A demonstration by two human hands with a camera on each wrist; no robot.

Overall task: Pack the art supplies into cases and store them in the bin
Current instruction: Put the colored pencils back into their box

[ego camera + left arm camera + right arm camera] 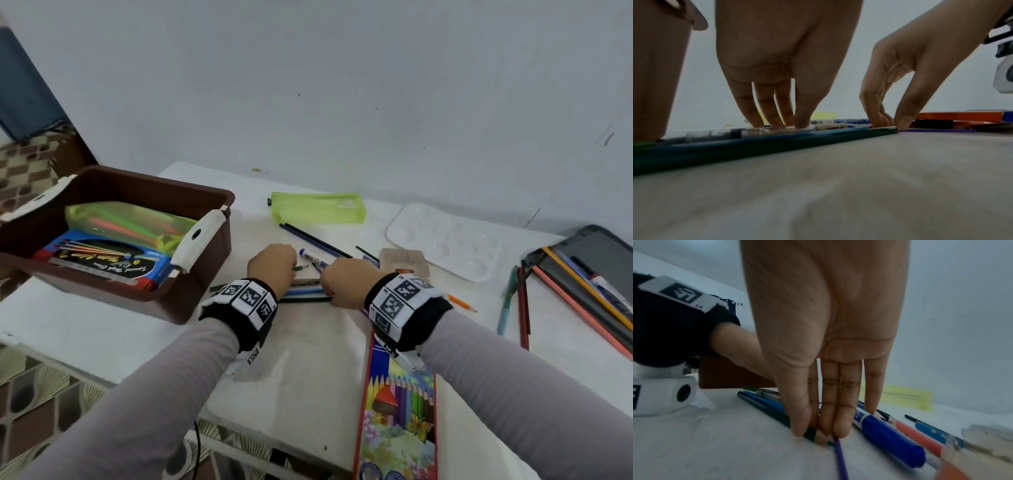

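A few dark green and blue pencils [305, 295] lie side by side on the white table [308, 342] between my hands. My left hand [274, 262] stands over their left part, its straight fingertips [758, 123] pressing on a clear pen [748, 132] behind the pencils [777, 141]. My right hand [346, 281] pinches the pencil tips [818, 437] between thumb and fingers. A purple pencil [839, 456] and a blue marker [885, 434] lie beside it. The brown bin [154, 185] at the left holds a green pouch [130, 219] and a blue box [102, 260].
A flat green pouch [317, 207] lies at the back, a white palette [445, 240] to its right. A dark tin case [603, 260] with pencils sits at the far right, with loose pencils [522, 308] beside it. A coloured-pencil box [400, 394] lies under my right forearm.
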